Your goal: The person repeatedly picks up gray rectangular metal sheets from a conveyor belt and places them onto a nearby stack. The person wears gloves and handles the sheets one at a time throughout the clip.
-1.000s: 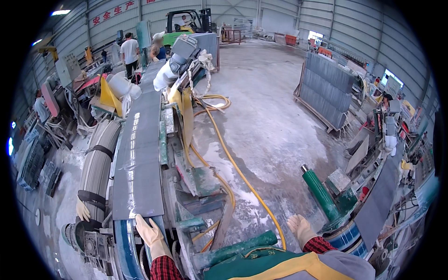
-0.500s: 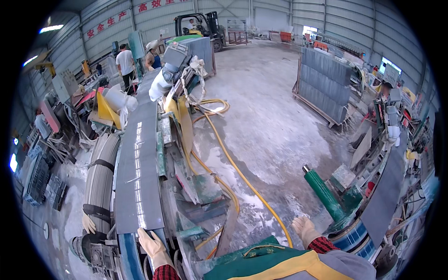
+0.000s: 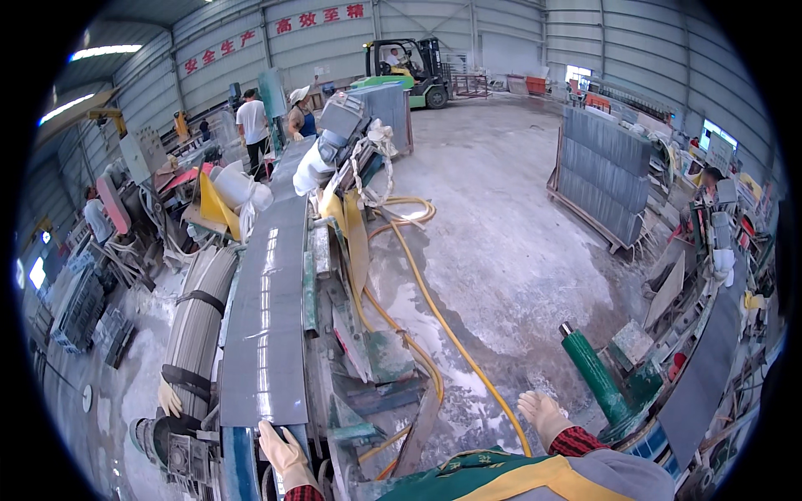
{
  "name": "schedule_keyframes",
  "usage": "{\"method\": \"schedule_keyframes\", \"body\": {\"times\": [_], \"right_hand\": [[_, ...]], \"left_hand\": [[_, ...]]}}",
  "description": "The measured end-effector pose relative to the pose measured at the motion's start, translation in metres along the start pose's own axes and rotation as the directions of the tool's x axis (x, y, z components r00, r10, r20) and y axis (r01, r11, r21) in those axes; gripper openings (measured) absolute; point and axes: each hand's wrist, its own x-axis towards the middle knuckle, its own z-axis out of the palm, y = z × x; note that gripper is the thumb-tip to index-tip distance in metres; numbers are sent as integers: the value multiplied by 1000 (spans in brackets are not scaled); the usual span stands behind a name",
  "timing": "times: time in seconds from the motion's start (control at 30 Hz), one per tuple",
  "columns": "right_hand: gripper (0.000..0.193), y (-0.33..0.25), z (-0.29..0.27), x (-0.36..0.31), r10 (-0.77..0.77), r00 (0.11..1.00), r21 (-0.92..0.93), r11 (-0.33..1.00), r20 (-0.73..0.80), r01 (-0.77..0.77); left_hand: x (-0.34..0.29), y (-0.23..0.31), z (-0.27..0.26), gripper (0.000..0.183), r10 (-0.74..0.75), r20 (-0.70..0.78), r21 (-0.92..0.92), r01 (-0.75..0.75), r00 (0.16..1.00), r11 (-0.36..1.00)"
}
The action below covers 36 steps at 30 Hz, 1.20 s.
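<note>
My left hand (image 3: 284, 453), in a cream glove, lies flat with its fingers stretched out at the near end of a long polished grey stone slab (image 3: 263, 367). Its fingertips are at the slab's near edge; whether they press on it I cannot tell. Under the slab's end shows a blue conveyor belt (image 3: 240, 455). My right hand (image 3: 543, 415), gloved alike, hangs in the air right of a yellow hose (image 3: 472, 363). Its fingers look loosely stretched, and nothing shows in it. A green apron (image 3: 455, 476) with yellow trim covers my front.
A strapped ribbed bundle (image 3: 200, 309) with a loose glove (image 3: 170, 399) stands left of the slab. A green cylinder (image 3: 595, 371) rises at right, before another grey slab (image 3: 710, 376). Farther off are stacked slabs (image 3: 603, 175), a forklift (image 3: 430, 79) and two people at left.
My view has swung left, so the scene sits farther right and slightly lower. The forklift has moved right against the background. Both hands keep nearly the same pose.
</note>
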Motion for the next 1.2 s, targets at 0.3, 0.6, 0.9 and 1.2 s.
{"method": "schedule_keyframes", "body": {"times": [0.3,0.6,0.9,1.2], "right_hand": [[36,2,-8,12,2,1000,25,1000,29,-3],[31,10,-37,22,5,997,19,1000,-74,-4],[41,14,-38,24,7,999,-46,999,-31,-8],[40,9,-24,5,9,999,-33,999,-51,-11]], "left_hand": [[-4,1,-3,49,8,-12,20,-8,1000,1000],[-9,1,-4,45,31,-42,13,-31,999,999],[-14,-17,8,49,63,-90,66,-57,994,996],[-19,-14,1,49,-26,-21,43,27,999,999]]}}
